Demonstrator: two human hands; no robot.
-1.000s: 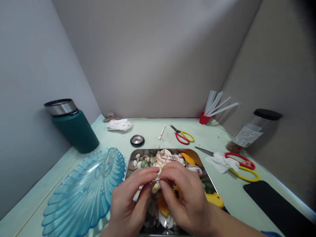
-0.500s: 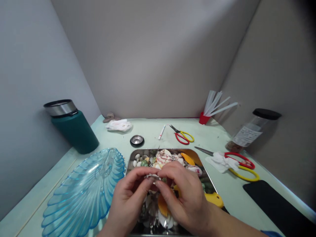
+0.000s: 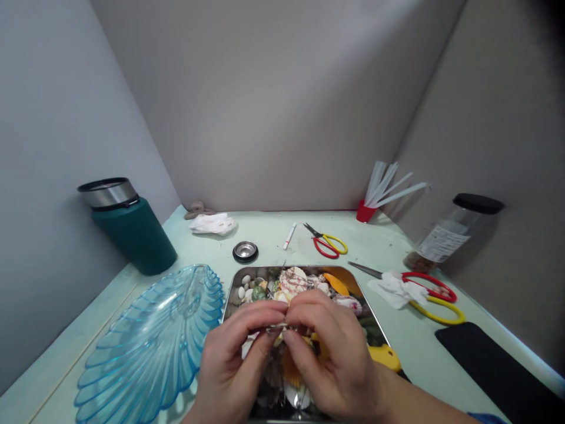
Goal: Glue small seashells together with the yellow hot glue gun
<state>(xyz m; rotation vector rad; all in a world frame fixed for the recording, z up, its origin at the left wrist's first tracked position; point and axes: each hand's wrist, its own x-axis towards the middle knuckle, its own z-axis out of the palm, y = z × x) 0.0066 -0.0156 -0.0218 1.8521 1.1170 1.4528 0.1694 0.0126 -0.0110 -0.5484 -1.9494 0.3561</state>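
Observation:
My left hand (image 3: 236, 359) and my right hand (image 3: 338, 359) meet over a metal tray (image 3: 376, 315). Between both sets of pinched fingertips is a small, thin, silvery-white piece (image 3: 276, 328); its kind is too hidden to tell. Shells fill much of the tray: a brown-and-white patterned shell (image 3: 293, 282) beyond my fingers, an orange shell (image 3: 336, 284) to its right, and a yellow fan shell (image 3: 291, 371) below my hands. Small white pebbles (image 3: 242, 292) lie in the far left corner. A yellow plastic piece (image 3: 385, 356) crosses the tray's right rim.
Left stand a blue shell-shaped dish (image 3: 145, 347) and a green bottle (image 3: 135, 235). Behind the tray are a round lid (image 3: 245, 251), a white pen (image 3: 290, 235) and small scissors (image 3: 327, 242). Right are larger scissors (image 3: 436, 285) under tissue, a jar (image 3: 445, 235) and a black phone-like slab (image 3: 494, 365).
My fingertips have shifted slightly downward and the left fingers have straightened across the top. The small piece shows less, turned nearly edge-on. Everything else looks the same.

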